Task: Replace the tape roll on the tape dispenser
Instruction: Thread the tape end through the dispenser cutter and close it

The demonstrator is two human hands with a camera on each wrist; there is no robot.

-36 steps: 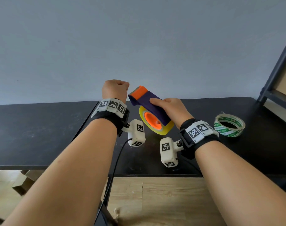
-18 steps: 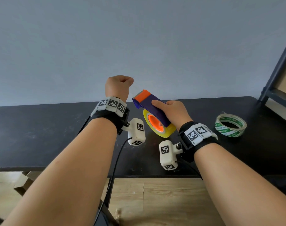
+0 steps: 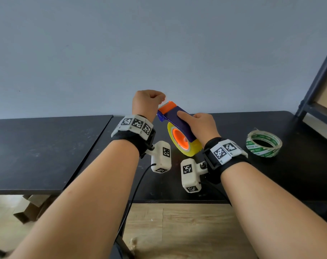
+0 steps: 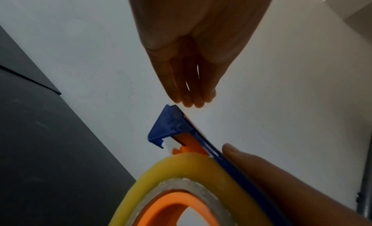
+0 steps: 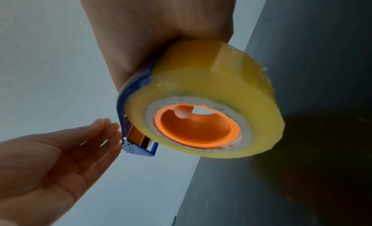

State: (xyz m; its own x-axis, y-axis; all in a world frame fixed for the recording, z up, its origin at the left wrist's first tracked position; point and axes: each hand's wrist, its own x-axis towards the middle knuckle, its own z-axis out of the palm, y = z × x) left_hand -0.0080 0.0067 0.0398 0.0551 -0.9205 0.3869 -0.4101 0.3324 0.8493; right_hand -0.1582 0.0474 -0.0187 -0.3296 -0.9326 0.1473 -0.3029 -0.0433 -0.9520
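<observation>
Head view: right hand (image 3: pixel 200 126) grips the blue plastic tape dispenser with orange cutter end (image 3: pixel 174 116), held in the air above the black table (image 3: pixel 47 146), index finger laid along its top. A yellow translucent tape roll (image 3: pixel 185 143) sits on the dispenser's orange hub. Left hand (image 3: pixel 146 103) is raised just beside the cutter end, fingers bunched toward it. A nearly spent clear tape roll with green-printed white core (image 3: pixel 263 143) lies flat on the table, well apart to the right.

Left wrist view: left hand fingers (image 4: pixel 189 92) are extended, pressed together, tips just above the blue corner of the dispenser (image 4: pixel 171 126). Cannot tell whether they pinch anything. The yellow roll (image 4: pixel 181 165) fills the lower frame; a right finger (image 4: pixel 261 173) lies along the blue edge.

Right wrist view: right hand (image 5: pixel 161 30) wraps the dispenser over the roll (image 5: pixel 211 79); a fingertip shows through the orange hub (image 5: pixel 197 129). Left fingertips (image 5: pixel 108 127) touch the dispenser's front end, palm open, fingers straight.
</observation>
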